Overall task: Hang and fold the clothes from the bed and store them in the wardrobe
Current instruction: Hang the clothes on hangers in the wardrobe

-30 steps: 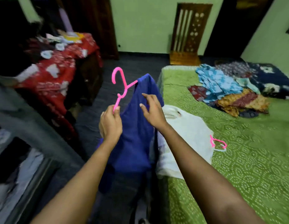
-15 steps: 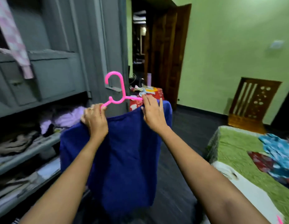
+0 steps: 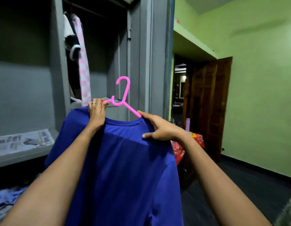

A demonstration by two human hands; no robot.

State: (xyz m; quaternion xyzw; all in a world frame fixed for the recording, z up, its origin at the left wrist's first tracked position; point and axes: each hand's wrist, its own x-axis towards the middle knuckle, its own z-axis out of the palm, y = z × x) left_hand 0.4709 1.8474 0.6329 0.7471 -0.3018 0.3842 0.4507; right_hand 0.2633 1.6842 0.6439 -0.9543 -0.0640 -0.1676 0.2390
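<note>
A blue T-shirt (image 3: 125, 168) hangs on a pink plastic hanger (image 3: 123, 95) in front of the open grey wardrobe (image 3: 146, 54). My left hand (image 3: 96, 112) grips the hanger's left arm together with the shirt's shoulder. My right hand (image 3: 159, 128) pinches the shirt's right shoulder where the hanger's right arm enters the collar. The hook points upward, below the wardrobe's hanging compartment. Most of the hanger's arms are hidden inside the shirt.
A pink checked garment (image 3: 83, 66) and a dark one (image 3: 71, 46) hang inside the wardrobe. A shelf lined with newspaper (image 3: 22, 142) sits at left, with folded clothes (image 3: 6, 196) below. A brown door (image 3: 210, 101) stands open at right; a red cloth (image 3: 182, 147) lies behind the shirt.
I have turned from the bed to face the wardrobe and raised the shirt. The hanger now sits upright and higher, closer to the hanging compartment. My right hand shifted to the shirt's right shoulder.
</note>
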